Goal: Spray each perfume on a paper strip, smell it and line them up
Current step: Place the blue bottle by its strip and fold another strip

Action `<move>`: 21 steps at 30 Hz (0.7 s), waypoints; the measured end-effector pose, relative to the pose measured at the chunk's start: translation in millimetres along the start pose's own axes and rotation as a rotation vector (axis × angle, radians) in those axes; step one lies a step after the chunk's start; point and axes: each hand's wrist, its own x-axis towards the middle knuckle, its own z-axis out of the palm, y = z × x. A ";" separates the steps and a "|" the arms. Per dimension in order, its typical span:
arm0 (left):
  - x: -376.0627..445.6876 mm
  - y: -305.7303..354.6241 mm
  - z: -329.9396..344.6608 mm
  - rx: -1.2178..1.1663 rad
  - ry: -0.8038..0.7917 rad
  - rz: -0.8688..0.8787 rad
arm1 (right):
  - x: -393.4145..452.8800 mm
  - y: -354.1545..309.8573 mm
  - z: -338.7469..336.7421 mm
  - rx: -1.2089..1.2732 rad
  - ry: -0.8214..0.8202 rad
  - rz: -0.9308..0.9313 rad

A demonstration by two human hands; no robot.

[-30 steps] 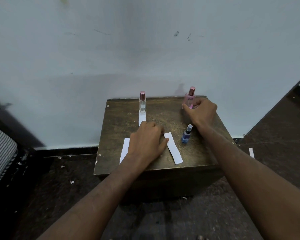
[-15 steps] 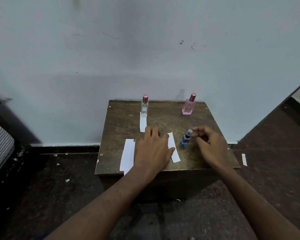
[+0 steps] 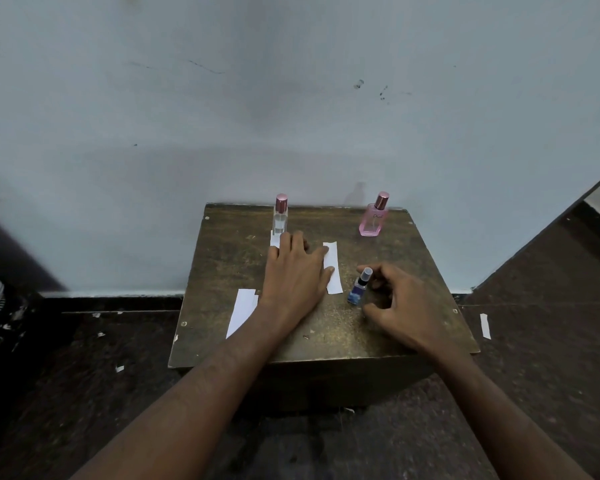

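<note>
While your left hand (image 3: 297,275) lay flat on the wooden table (image 3: 388,334), its fingers were straight and spread, holding nothing. Its fingertips pointed toward 12 o'clock, and the outer finger rested on the lower end of the paper strip (image 3: 275,240) lying in front of the clear bottle (image 3: 280,216). The thumb touched the left edge of the middle strip (image 3: 333,268), which lay just at 3 o'clock from that hand.

Your right hand (image 3: 400,306) sat at 3 o'clock from the small blue bottle (image 3: 359,287), with the fingers loosely curled around empty space. The fingertips were just beside the bottle's clear cap and the thumb was near its base; contact could not be confirmed, and no grip on the bottle was visible.

The blue bottle stood slightly tilted near the table's centre, between the middle strip and your right hand. The clear bottle, with a pink metallic cap, stood upright at the 12 o'clock edge of the table. The pink bottle (image 3: 373,220) stood at about 1 o'clock, well apart from both hands, near the wall (image 3: 291,116).

A wider piece of paper (image 3: 243,311) lay at 8 o'clock on the table, partly under your left wrist. One more strip (image 3: 485,326) lay on the dark floor (image 3: 551,306) at 3 o'clock from the table, along with small paper scraps.
</note>
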 end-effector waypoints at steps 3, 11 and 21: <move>7.8 -1.1 3.4 0.000 0.011 -0.009 | 2.9 5.6 -1.0 0.013 -0.021 -0.030; 23.8 -3.3 9.7 -0.017 0.024 -0.039 | 3.2 1.8 0.7 0.040 0.036 -0.093; 17.8 -5.0 5.1 -0.073 -0.010 -0.048 | 11.6 1.1 0.8 0.151 0.145 -0.041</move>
